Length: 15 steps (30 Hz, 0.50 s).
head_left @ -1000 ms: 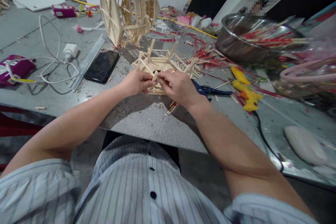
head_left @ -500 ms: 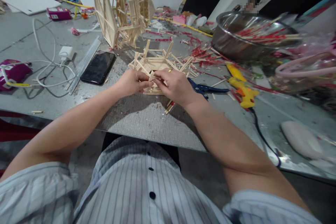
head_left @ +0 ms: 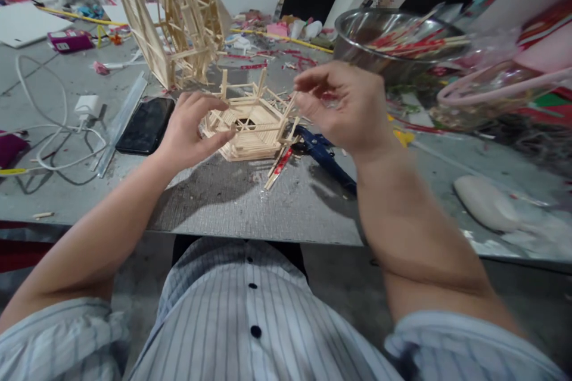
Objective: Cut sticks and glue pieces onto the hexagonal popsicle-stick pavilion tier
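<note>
A low hexagonal frame of thin wooden sticks (head_left: 252, 146) sits on the table, with a few short sticks standing up from its rim. My left hand (head_left: 190, 128) is at its left side, open, thumb and fingers spread around the near-left edge. Whether the fingertips touch the frame I cannot tell. Raised to the right of the frame, my right hand (head_left: 346, 107) has its fingers curved and apart, and I see nothing held in it. Blue-handled pliers (head_left: 328, 158) lie below that hand, beside several loose sticks with red wrapping (head_left: 279, 166).
A taller stick structure (head_left: 174, 30) stands behind. To the left lie a black phone (head_left: 145, 125) and a white charger (head_left: 87, 107) with its cable. A metal bowl (head_left: 357, 41) of sticks and a pink-rimmed basket (head_left: 504, 89) are at right. My forearm mostly hides a yellow glue gun (head_left: 403, 136).
Both hands have parted from the small stick they pinched at the frame's near side. My right hand has risen to the right; the left has opened and drawn left. The view has shifted right.
</note>
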Motion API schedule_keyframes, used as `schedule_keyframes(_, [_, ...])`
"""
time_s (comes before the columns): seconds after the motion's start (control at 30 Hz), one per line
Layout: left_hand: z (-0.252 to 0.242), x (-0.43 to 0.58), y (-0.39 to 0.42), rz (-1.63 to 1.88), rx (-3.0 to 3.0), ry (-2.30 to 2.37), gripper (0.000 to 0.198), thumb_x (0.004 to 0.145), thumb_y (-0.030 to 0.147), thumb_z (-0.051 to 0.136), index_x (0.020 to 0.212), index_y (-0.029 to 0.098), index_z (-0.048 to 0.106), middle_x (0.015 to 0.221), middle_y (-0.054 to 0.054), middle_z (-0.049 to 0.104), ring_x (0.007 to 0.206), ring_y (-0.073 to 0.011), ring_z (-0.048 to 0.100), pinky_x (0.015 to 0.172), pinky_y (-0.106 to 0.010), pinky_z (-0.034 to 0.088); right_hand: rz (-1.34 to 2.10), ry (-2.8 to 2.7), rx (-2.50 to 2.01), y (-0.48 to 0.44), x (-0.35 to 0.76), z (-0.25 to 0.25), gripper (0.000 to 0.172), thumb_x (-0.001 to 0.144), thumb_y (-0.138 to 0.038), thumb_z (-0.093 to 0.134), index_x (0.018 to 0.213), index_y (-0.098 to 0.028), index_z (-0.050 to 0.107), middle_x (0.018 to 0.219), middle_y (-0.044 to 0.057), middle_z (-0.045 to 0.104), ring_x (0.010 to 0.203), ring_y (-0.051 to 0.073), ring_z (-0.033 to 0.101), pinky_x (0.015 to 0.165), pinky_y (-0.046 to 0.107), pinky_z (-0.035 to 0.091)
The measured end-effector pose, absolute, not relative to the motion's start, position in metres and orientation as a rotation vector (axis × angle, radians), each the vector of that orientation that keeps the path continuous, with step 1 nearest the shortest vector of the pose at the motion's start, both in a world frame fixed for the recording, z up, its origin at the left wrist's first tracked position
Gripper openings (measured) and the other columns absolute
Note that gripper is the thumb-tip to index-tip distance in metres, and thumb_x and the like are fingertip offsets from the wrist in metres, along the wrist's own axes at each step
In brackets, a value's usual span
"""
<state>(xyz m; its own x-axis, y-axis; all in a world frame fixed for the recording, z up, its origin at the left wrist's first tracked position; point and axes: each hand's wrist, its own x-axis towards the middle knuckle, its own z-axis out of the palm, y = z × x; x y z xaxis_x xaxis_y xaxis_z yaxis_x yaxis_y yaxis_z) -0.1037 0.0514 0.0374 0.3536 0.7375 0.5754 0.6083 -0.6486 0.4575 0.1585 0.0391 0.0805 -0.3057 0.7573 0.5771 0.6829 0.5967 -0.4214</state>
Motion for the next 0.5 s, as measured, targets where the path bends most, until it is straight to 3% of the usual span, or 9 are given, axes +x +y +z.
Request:
schedule_keyframes(0.1, [0.031, -0.099, 0.057, 1.088, 2.552, 1.210, 0.040, 0.076, 0.052, 0.070, 0.104, 0.024, 0.064, 0.125, -0.008, 0.062, 0.128, -0.0296, 0.045, 0.115, -0.047, 0.028, 0.128, -2.083, -1.155, 0.051, 0.173, 0.060, 0.020, 0.081, -0.031, 0.062, 0.094, -0.019, 0.068, 0.099, 0.011, 0.072, 0.097, 0.026, 0.065, 0.090, 0.043, 0.047])
schedule_keyframes(0.2, [0.024, -0.097, 0.063, 1.035, 2.586, 1.261, 0.040, 0.076, 0.054, 0.071, 0.102, 0.025, 0.065, 0.133, -0.008, 0.058, 0.138, -0.0325, 0.033, 0.117, -0.050, 0.021, 0.180, -2.139, -1.193, 0.063, 0.176, 0.032, 0.021, 0.076, -0.031, 0.067, 0.094, -0.021, 0.067, 0.107, 0.010, 0.071, 0.107, 0.028, 0.063, 0.096, 0.047, 0.045])
schedule_keyframes(0.5, [0.012, -0.101, 0.068, 1.045, 2.682, 1.308, 0.042, 0.080, 0.058, 0.063, 0.110, 0.028, 0.064, 0.145, -0.005, 0.050, 0.144, -0.0360, 0.024, 0.118, -0.054, 0.017, 0.236, -2.078, -1.118, 0.072, 0.168, 0.008, 0.038, 0.077, -0.038, 0.068, 0.110, -0.021, 0.064, 0.115, 0.012, 0.069, 0.111, 0.030, 0.061, 0.099, 0.048, 0.044])
